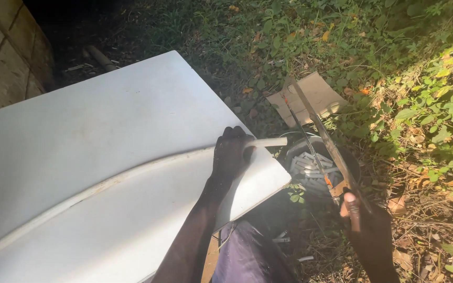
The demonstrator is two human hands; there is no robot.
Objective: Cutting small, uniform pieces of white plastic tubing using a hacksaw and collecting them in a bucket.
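the left hand presses down on a long white pipe near the right edge of the white desk, its grip closed around the pipe just short of the end. the pipe lies in a gentle curve across the desk, from near the bottom left corner up to the right edge, and its short free end sticks out past that edge into the air.

the right hand is off the desk, well to the right of its near right corner, with its grip wrapped tight around the handle of a hacksaw. the saw's dark frame slants up and to the left from the hand, the thin blade running beside it; the saw is clear of the pipe, not touching it.

below the overhanging pipe end, on the ground just beside the desk's right edge, stands a dark round bucket holding many short white pipe pieces. a flat bit of cardboard lies on the ground beyond the bucket, among green weeds and dry leaves. a couple of white offcuts lie on the ground near the person's leg, below the desk's near right corner.
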